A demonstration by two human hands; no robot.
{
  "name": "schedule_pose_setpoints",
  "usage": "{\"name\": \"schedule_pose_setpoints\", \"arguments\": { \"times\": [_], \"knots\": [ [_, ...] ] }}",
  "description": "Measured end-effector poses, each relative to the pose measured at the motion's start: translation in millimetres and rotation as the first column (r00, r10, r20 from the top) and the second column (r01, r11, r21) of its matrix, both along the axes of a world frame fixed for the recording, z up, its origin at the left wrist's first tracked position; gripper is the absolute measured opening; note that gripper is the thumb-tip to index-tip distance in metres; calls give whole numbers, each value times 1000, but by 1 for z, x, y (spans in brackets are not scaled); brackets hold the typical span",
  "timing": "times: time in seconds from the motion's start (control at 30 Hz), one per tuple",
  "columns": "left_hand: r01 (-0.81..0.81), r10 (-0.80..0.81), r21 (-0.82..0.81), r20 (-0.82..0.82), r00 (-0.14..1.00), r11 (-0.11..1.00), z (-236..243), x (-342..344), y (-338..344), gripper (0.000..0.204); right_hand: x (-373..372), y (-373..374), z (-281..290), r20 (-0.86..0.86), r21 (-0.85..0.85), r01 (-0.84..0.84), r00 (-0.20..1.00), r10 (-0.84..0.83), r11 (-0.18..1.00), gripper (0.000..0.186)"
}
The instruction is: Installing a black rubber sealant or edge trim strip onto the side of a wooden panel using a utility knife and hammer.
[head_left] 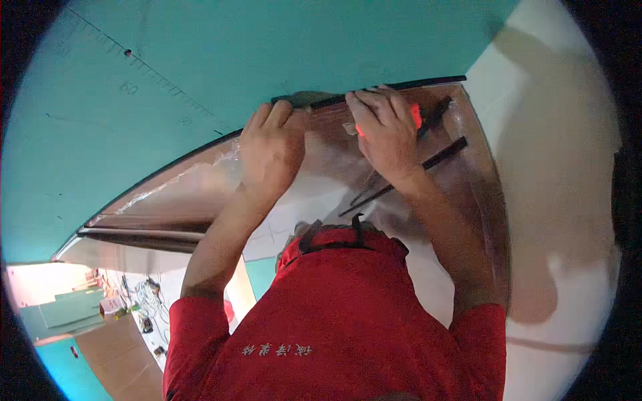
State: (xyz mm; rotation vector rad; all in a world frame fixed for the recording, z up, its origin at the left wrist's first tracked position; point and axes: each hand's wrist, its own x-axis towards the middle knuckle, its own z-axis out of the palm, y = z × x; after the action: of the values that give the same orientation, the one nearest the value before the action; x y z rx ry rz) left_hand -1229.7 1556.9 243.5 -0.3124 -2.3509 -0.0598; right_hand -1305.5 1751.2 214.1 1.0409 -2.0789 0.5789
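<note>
A thin black strip (180, 158) runs along the bent edge where the green board (281, 40) meets a brown, film-covered panel (328, 144). My left hand (273, 144) is closed at this edge, its curled fingers gripping the strip near the middle. To its right, my right hand (388, 130) has its fingertips pressed against the same strip. Within that hand is a red-orange tool (416, 117) with a small pale tip by the index finger; the palm hides most of it, so its kind is unclear.
A printed scale with dark screw dots (128, 52) crosses the board. A loose black bar (441, 155) lies across the panel's right part. On the right rises a pale wall (568, 167). Tangled cables (148, 297) and board pieces (70, 311) lie at lower left.
</note>
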Motion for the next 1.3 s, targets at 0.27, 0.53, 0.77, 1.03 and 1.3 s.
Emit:
{"name": "schedule_pose_setpoints", "arguments": {
  "times": [0.27,0.53,0.77,1.03,1.3],
  "knots": [
    [26,-27,-49,-24,999,998,3,-1,2,6,12,24,-8,219,-378,154,973,-74,913,26],
    [38,-38,-27,-15,999,999,7,-7,11,8,2,51,-52,654,-633,460,748,112,623,22],
    [81,-83,-99,-12,997,992,13,-22,31,8,-15,62,-14,624,-740,493,756,195,458,20],
    [349,-344,-469,100,934,812,37,-77,97,41,-9,59,-61,580,-814,456,675,455,361,29],
    [527,-494,-116,224,840,842,-22,-52,112,28,93,53,-114,299,-282,959,112,948,-25,21]
  ]
}}
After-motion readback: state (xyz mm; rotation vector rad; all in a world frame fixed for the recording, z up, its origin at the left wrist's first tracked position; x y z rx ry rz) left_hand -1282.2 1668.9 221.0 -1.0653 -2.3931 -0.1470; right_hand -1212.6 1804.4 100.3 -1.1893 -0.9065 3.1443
